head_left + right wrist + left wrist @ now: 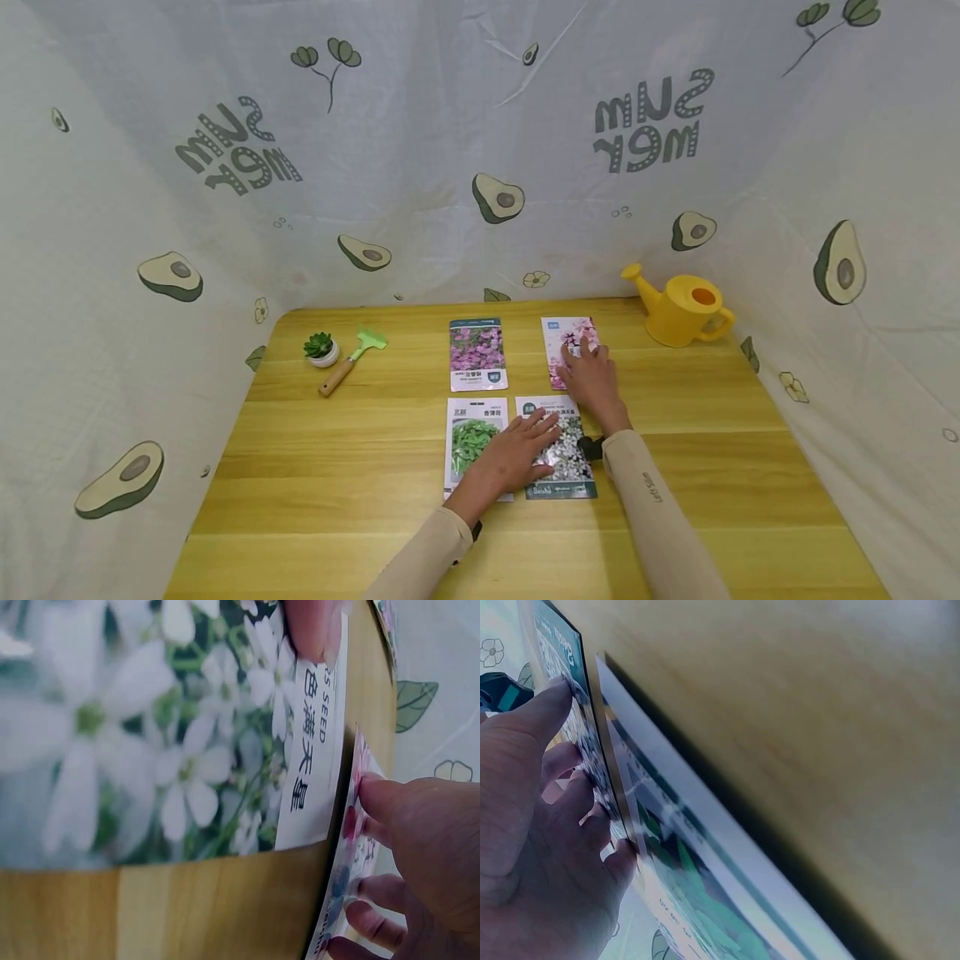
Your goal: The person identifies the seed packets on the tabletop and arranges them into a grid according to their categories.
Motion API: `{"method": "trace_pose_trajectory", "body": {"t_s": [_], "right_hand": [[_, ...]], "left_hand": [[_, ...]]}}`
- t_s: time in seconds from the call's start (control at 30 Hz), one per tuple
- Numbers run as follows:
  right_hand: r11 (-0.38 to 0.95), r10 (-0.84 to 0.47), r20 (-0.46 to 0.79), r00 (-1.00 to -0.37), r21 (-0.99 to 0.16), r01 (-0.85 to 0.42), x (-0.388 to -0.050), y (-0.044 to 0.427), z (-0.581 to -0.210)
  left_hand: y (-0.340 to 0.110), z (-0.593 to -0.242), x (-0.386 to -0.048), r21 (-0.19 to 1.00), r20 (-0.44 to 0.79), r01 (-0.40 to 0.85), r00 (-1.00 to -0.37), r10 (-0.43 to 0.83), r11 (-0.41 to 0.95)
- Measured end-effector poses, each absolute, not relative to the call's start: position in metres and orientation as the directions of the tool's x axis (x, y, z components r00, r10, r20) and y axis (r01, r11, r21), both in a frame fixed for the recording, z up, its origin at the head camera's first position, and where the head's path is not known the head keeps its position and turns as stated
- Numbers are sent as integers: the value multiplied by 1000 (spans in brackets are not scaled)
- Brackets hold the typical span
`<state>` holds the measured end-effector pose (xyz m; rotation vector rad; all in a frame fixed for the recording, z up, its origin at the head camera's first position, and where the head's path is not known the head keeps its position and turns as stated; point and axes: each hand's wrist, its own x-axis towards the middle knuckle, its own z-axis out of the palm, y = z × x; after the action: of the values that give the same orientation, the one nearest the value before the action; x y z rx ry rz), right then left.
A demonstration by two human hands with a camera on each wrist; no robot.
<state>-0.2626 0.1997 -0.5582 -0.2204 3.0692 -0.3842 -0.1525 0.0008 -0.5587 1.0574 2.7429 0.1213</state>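
Four seed packets would exceed naming by count, so several lie flat in two rows on the table. My left hand (517, 454) rests with spread fingers on the white-flower seed packet (573, 467), its wrist above the green-leaf seed packet (468, 442). The left wrist view shows the thumb (551, 705) on the white-flower packet's face. Farther back, my right hand (592, 379) touches the pink-flower seed packet (555, 333) with its fingertips. In the right wrist view those fingers (382, 795) lie apart on the packet. Left of it is the purple-flower seed packet (477, 350).
A yellow watering can (678, 312) stands at the back right. Toward the back left are a small potted succulent (322, 350) and a green hand rake (352, 360) with a wooden handle. A patterned white curtain (420, 167) surrounds the wooden table (337, 500).
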Motion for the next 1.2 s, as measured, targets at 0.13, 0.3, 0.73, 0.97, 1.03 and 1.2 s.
{"method": "trace_pose_trajectory", "body": {"t_s": [0.13,0.3,0.73,0.97,1.03,1.2], "right_hand": [[957,-146,-25,-989,-257,-135,-264,194,-556],[960,-148,-36,-988,-245,-135,-265,188,-555],[974,-160,-67,-985,-174,-147,-270,175,-553],[973,-156,-54,-986,-181,-144,-268,170,-551],[972,-157,-49,-986,-184,-146,-268,168,-552],[973,-168,-31,-985,-167,-160,-269,165,-555]], "left_hand": [[0,-558,-153,155,-153,655,-724,673,740],[0,-557,-152,145,-149,660,-722,676,737],[0,-558,-153,156,-147,652,-728,670,742],[0,-557,-153,169,-146,651,-726,672,740],[0,-557,-153,169,-147,651,-726,672,740],[0,-556,-152,167,-151,649,-727,670,742]]}}
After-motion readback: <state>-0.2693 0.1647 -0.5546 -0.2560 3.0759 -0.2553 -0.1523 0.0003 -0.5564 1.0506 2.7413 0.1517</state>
